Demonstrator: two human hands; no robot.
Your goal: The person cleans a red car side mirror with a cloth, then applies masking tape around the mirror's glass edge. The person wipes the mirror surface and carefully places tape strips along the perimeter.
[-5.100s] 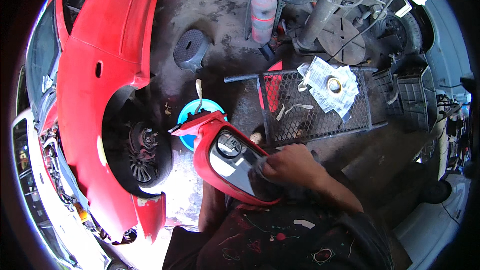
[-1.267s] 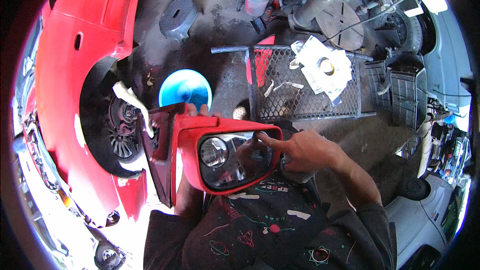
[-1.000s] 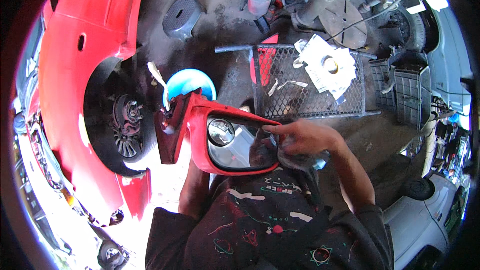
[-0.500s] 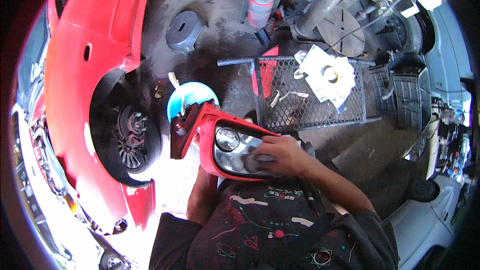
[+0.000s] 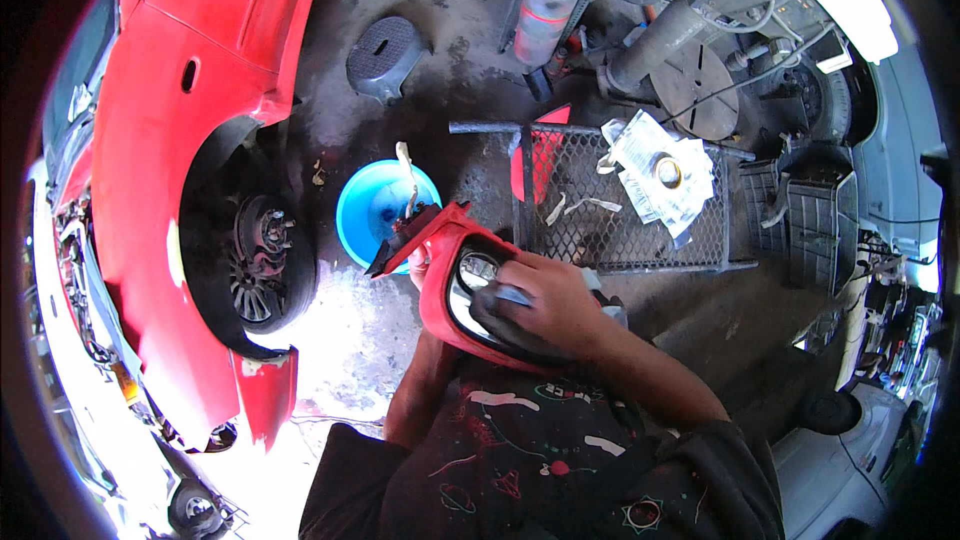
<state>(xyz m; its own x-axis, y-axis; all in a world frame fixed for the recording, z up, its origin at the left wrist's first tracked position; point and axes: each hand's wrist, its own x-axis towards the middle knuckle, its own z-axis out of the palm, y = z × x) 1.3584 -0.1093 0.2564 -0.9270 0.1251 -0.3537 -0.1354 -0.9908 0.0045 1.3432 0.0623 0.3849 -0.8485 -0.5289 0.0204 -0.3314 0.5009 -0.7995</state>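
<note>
A red car side mirror housing (image 5: 440, 265) with its glass facing up is held over my lap. My left hand (image 5: 418, 262) grips the housing from underneath at its left edge and is mostly hidden by it. Pressed flat on the mirror glass (image 5: 478, 270) is my right hand (image 5: 545, 300), closed over a small pale cloth or pad (image 5: 512, 294). A blue bucket (image 5: 385, 208) with a pale stick in it stands on the floor just beyond the mirror.
A red car (image 5: 190, 140) with a bare wheel hub (image 5: 262, 258) fills the left. A metal mesh rack (image 5: 620, 205) with papers and a tape roll (image 5: 668, 172) lies ahead. Farther back are a grey stool (image 5: 388, 55), a red cylinder (image 5: 548, 5) and machine parts (image 5: 700, 80).
The mirror housing has tilted from facing me squarely to a steeper angle. My right hand has moved from the mirror's right edge onto the glass and keeps shifting over it.
</note>
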